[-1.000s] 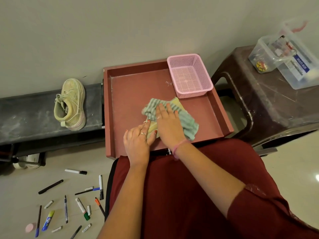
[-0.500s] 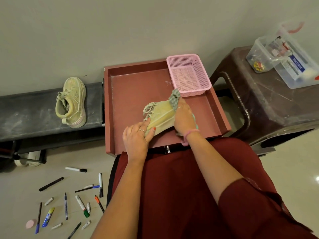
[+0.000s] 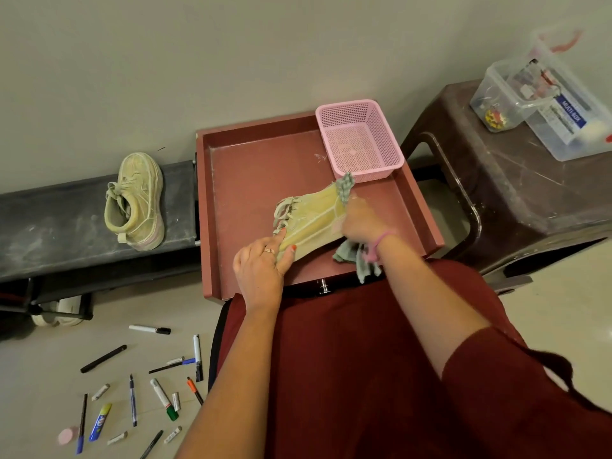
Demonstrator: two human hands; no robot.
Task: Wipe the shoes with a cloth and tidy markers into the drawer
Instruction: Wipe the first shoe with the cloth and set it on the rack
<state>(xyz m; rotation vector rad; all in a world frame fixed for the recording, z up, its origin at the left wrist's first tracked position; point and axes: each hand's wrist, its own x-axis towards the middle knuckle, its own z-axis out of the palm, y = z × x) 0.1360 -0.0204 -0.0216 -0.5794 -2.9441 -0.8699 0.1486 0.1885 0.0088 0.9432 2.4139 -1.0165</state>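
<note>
Sneaker (image 3: 311, 220) lies on its side in the red drawer (image 3: 251, 167), heel gripped by the left hand (image 3: 260, 270); the right hand (image 3: 362, 221) holds a green cloth (image 3: 346, 187) against its toe. A pink mesh basket (image 3: 359, 140) sits in the drawer's far right corner. Markers (image 3: 149, 329) lie scattered on the floor. Another sneaker (image 3: 137, 200) rests on the dark counter (image 3: 49, 226).

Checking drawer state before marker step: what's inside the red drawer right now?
Inside the red drawer: a pink basket at the back right corner, apparently empty, and a shoe held by the left hand and wiped with a cloth. The drawer floor under the shoe is hidden.
</note>
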